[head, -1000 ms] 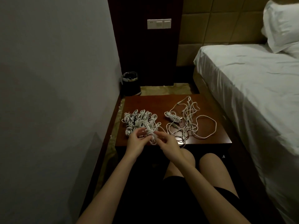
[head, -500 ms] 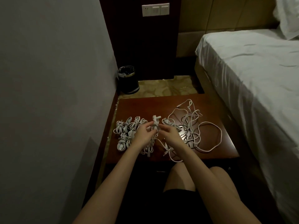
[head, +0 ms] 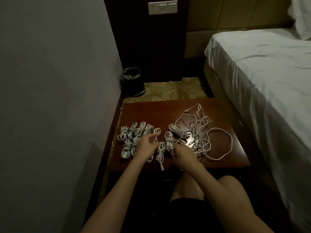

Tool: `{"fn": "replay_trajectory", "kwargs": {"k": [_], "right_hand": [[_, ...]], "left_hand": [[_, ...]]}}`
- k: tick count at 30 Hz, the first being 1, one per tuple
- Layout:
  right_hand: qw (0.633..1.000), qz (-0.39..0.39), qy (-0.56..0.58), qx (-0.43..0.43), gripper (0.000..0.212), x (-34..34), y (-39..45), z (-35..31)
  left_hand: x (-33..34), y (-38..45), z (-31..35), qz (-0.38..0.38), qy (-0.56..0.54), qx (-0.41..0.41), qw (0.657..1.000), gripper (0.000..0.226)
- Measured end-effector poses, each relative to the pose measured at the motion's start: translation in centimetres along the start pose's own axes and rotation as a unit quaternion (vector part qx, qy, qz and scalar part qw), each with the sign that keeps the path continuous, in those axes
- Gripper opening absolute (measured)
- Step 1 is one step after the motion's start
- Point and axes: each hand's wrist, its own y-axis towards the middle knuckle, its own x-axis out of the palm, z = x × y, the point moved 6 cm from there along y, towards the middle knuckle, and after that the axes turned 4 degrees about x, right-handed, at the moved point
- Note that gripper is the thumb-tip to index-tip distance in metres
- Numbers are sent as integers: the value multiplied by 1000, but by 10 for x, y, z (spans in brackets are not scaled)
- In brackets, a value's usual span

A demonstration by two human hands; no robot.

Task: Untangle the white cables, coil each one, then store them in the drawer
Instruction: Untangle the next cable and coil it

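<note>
Seen from the head camera: a dark reddish-brown wooden bedside tabletop (head: 151, 113), set between a grey wall on the left and a bed with a white sheet (head: 262, 78) on the right.

Heaped along the left edge of the tabletop, a cluster of small coiled white cables (head: 134, 137), each wound into a tight bundle, one with a USB plug showing near the front left corner. Spread over the right half, a loose tangle of long white cables (head: 202, 135), with one wide loop reaching toward the right edge.

Left hand (head: 148, 146) hovering over the near side of the coiled cluster, fingers relaxed and spread, gripping nothing visible. Right hand (head: 183, 153) near the front edge at the middle, fingers curled, pinching one freshly coiled white cable (head: 169, 142) by its lower end; coil lying between cluster and tangle, another small coil (head: 160, 152) just beside it on the left.

Beyond the far edge, on patterned flooring: a black round waste bin with a metal rim (head: 133, 83) against the wall. Higher up, a white switch and socket plate (head: 162, 7) on a dark panel.
</note>
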Motion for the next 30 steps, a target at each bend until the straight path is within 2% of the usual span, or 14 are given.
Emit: {"fn": "replay_trajectory", "kwargs": {"k": [3, 6, 9, 13, 15, 17, 19, 22, 25, 27, 28, 30], "right_hand": [[993, 3, -111, 38, 29, -13, -7, 6], [990, 12, -134, 36, 10, -28, -13, 13], [994, 20, -107, 27, 15, -44, -12, 22], [975, -6, -222, -8, 24, -44, -18, 28], [970, 29, -239, -11, 20, -44, -22, 31], [985, 67, -157, -14, 20, -55, -24, 32], [995, 98, -9, -26, 19, -79, -25, 30], [975, 154, 134, -88, 15, -131, -34, 9], [944, 182, 221, -164, 15, -173, -50, -22], [925, 196, 267, -188, 16, -191, -56, -32], [916, 205, 288, -190, 15, -197, -56, -32], [894, 232, 344, -170, 20, -204, -53, -21]], "left_hand": [[1, -5, 8, -4, 14, 28, 999, 39], [5, -11, 13, -25, 23, 37, 999, 41], [12, -17, 19, -47, 28, 51, 997, 44], [21, -22, 30, -67, 39, 64, 995, 46], [25, -26, 33, -77, 48, 66, 994, 49], [28, -30, 37, -93, 58, 77, 991, 55], [31, -34, 46, -117, 59, 99, 986, 63], [37, -32, 69, -137, 34, 137, 981, 66], [39, -24, 106, -104, -24, 198, 974, 38], [33, -22, 126, -69, -115, 197, 971, 18], [30, -18, 133, -57, -162, 191, 966, 15], [24, -13, 144, -47, -167, 171, 970, 22]]}}
